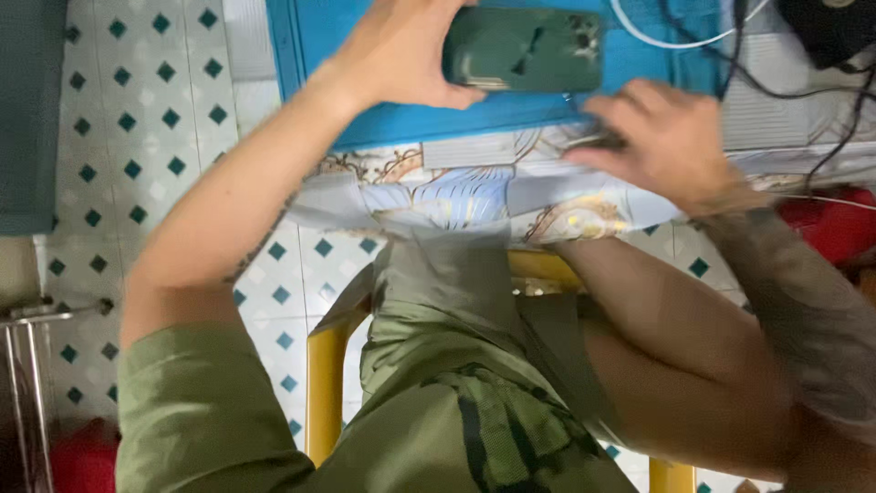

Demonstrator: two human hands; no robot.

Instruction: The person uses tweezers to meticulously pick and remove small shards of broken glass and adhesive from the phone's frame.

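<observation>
Now dark green phone (522, 49) between left hand (401, 55) fingers (461, 94).

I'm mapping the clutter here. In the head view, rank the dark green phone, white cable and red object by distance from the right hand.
1. Dark green phone, just up-left of the right hand.
2. White cable, above it on the blue mat.
3. Red object, off to the right.

You wore an olive-green short-sleeved shirt, its sleeve ending above your left elbow at about eight o'clock. Matching olive shorts covered your lap, with a darker green patterned patch near six o'clock. Both forearms were bare, and tattoo-like markings showed on your right forearm at four o'clock.
</observation>
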